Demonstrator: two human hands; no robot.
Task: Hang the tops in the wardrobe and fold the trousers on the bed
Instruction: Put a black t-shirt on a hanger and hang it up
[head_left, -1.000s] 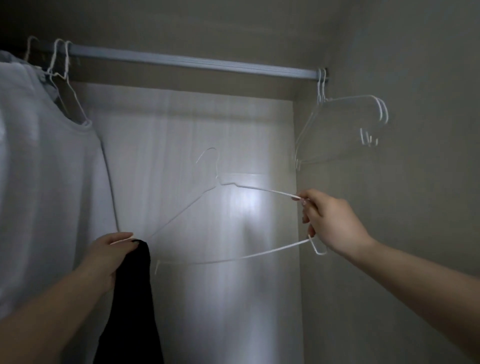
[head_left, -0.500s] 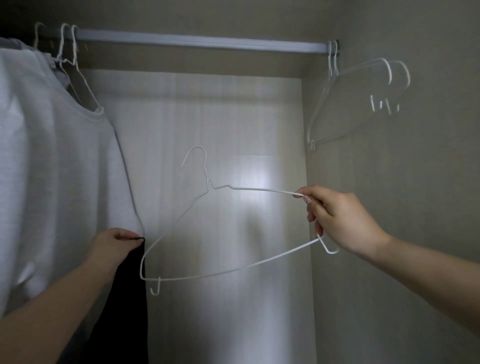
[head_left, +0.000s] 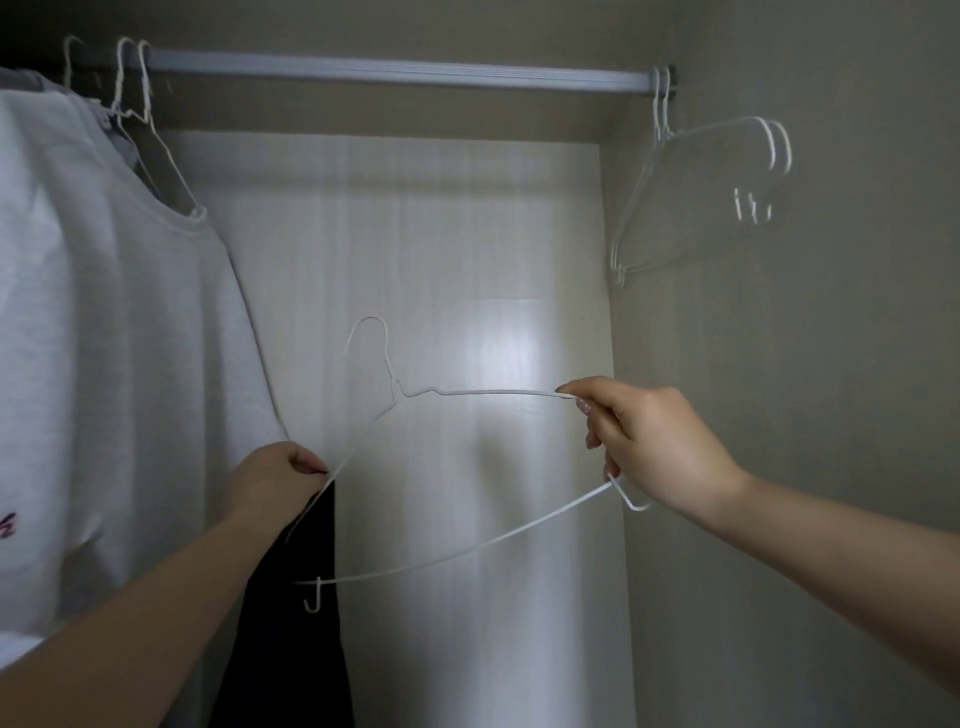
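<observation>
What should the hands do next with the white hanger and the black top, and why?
Probably slide the left end of the white hanger into the neck of the black top. The right hand holds the hanger off the rail, and it carries nothing yet. The left hand grips the black top just beside the hanger's left arm, so threading it in looks like the nearest step.

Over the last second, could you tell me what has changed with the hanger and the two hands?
The white wire hanger has tilted, its left end dropping to the left hand, which holds the black garment and now touches the hanger's wire. The camera has shifted, so the rail sits differently in view. The right hand keeps its grip on the hanger's right end; the white top still hangs at left.
</observation>
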